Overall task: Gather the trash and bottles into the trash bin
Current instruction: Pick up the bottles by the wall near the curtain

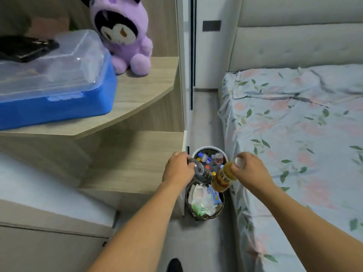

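My left hand (177, 169) grips a dark plastic bottle (202, 170) by its upper end, tilted over the two bins. My right hand (249, 167) grips an amber drink bottle (223, 179) with a yellow label near its white cap. Both bottles hang above the gap between a white bin (209, 149) holding several bottles and a nearer dark bin (206, 216) with plastic bags and wrappers in it. The bins stand on the floor between the wooden unit and the bed.
A bed with a floral sheet (294, 144) fills the right side. On the wooden shelf (145, 95) to the left sit a blue box with a clear lid (55, 89) and a purple plush toy (121, 34). The floor passage is narrow.
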Available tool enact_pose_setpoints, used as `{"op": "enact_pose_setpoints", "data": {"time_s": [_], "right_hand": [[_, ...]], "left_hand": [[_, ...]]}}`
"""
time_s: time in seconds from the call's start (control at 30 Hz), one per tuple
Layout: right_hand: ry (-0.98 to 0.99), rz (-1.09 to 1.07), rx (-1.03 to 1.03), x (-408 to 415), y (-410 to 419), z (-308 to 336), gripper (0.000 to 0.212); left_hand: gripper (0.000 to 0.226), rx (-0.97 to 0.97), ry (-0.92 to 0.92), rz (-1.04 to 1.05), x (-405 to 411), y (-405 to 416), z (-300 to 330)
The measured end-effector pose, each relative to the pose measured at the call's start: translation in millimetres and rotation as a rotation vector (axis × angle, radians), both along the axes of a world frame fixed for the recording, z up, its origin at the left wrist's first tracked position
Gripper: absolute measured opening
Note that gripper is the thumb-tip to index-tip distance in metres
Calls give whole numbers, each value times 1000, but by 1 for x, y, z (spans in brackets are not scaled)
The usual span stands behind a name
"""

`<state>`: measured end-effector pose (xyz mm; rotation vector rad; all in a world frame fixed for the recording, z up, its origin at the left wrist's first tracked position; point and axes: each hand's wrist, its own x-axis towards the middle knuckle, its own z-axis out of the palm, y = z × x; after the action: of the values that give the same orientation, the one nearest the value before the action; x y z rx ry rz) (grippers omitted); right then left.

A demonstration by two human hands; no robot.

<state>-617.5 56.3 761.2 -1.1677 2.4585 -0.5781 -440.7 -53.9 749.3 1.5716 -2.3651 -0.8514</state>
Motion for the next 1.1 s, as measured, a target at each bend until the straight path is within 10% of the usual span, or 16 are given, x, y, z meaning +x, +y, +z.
{"op": "enact_pose_setpoints", "data": {"time_s": [0.57, 0.8, 1.1], "right_hand": [[-1, -133, -210, -115, -103, -413, 33], [-1, -66, -259, -118, -129, -525, 38], [144, 91, -225, -126, -146, -595, 41]], "left_hand": [[26, -113, 134, 162, -160, -105, -404], [23, -227, 386, 198, -198, -153, -487], [16, -229, 246, 23, -244, -192, -562]]}}
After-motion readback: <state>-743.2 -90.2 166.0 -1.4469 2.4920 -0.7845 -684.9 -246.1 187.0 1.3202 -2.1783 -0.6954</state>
